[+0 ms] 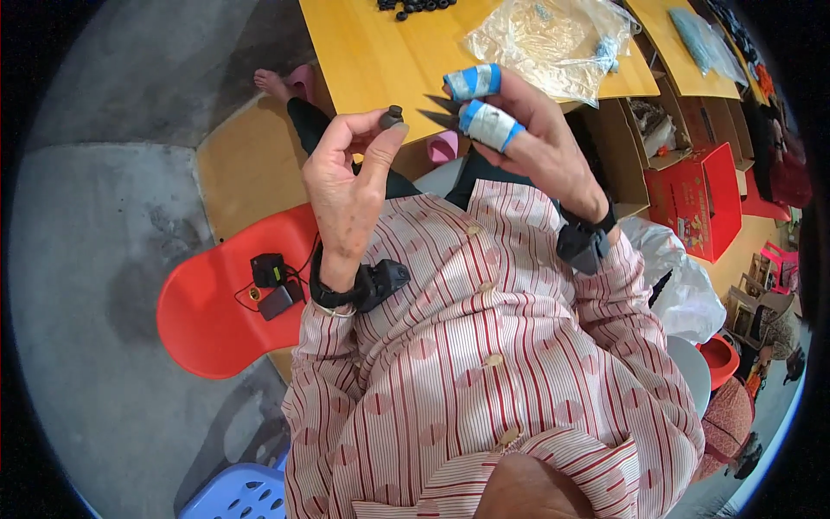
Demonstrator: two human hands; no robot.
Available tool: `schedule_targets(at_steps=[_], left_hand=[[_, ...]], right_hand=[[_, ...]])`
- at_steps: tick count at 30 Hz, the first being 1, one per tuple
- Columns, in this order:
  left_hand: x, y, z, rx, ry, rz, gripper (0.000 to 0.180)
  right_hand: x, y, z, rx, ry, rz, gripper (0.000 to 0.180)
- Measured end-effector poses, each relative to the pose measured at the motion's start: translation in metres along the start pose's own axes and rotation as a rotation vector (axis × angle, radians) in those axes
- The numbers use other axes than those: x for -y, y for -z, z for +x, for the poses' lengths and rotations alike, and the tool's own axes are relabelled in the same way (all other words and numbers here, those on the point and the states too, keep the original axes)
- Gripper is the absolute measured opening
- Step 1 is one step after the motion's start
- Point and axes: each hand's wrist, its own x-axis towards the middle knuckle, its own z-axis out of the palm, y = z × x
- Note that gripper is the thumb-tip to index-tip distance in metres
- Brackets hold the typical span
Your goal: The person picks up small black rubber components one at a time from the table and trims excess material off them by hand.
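Head view, left hand: a small black knobbed piece is pinched narrowly at the fingertips, apparently leaving its top exposed.
Right hand: a dark two-pointed tool is gripped, tips parted toward the piece; the blue-and-white tape probably cushions.
Beyond the grip: black pieces are cut off by the frame.
Hidden: the tool's handles; its exact kind cannot be told.
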Motion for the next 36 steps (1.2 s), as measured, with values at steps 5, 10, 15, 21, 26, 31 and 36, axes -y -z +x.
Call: schedule_targets(at_steps=[5, 10, 15, 21, 26, 31, 36], left_hand=[[0.000, -0.001, 0.000, -0.047, -0.057, 0.094, 0.018], [0.000, -0.003, 0.001, -0.062, -0.094, 0.144, 0.017], [0.004, -0.002, 0.003, -0.065, -0.179, 0.264, 0.018], [-0.002, -0.005, 0.005, -0.103, -0.420, 0.462, 0.017], [-0.004, -0.006, 0.007, -0.105, -0.500, 0.547, 0.016], [-0.003, -0.006, 0.006, -0.068, -0.385, 0.461, 0.014], [-0.002, -0.006, 0.008, -0.048, -0.333, 0.429, 0.013]], right_hand=[[-0.003, -0.002, -0.002, 0.034, 0.063, -0.087, 0.030], [-0.004, -0.003, 0.001, 0.041, 0.047, -0.088, 0.029], [-0.006, -0.006, 0.002, 0.014, 0.021, -0.082, 0.029], [-0.006, -0.009, -0.001, 0.018, -0.113, 0.103, 0.031], [-0.012, -0.014, -0.001, -0.029, -0.110, 0.278, 0.030], [-0.010, -0.008, 0.002, 0.016, -0.070, 0.215, 0.030], [-0.009, -0.007, 0.003, 0.029, -0.053, 0.150, 0.025]])
